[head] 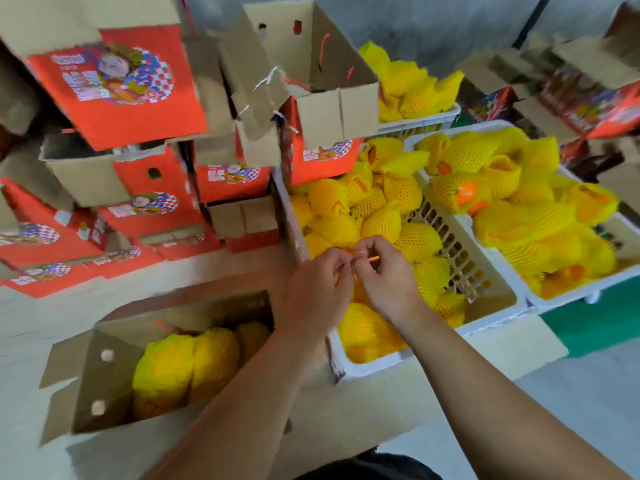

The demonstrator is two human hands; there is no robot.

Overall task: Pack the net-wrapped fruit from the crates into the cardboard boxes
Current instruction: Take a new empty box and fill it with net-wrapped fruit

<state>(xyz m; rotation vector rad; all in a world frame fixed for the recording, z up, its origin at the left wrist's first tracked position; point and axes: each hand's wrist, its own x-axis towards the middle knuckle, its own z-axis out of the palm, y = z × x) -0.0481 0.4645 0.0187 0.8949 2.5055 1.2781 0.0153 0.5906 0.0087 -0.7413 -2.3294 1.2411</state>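
My left hand (pixel 320 285) and my right hand (pixel 384 275) meet above the near white crate (pixel 485 325), fingers curled, pinching a thin orange strip (pixel 372 259) between them. The crate is heaped with fruit in yellow foam nets (pixel 384 221). A second white crate (pixel 568 292) to the right is piled with the same net-wrapped fruit (pixel 540 233). At lower left an open cardboard box (pixel 90 375) holds a few net-wrapped fruit (pixel 187 365).
Red printed cardboard boxes (pixel 156 188) are stacked at the left and rear; one open box (pixel 311 109) stands behind the near crate. A third crate of fruit (pixel 415 91) sits at the back. More boxes lie at far right.
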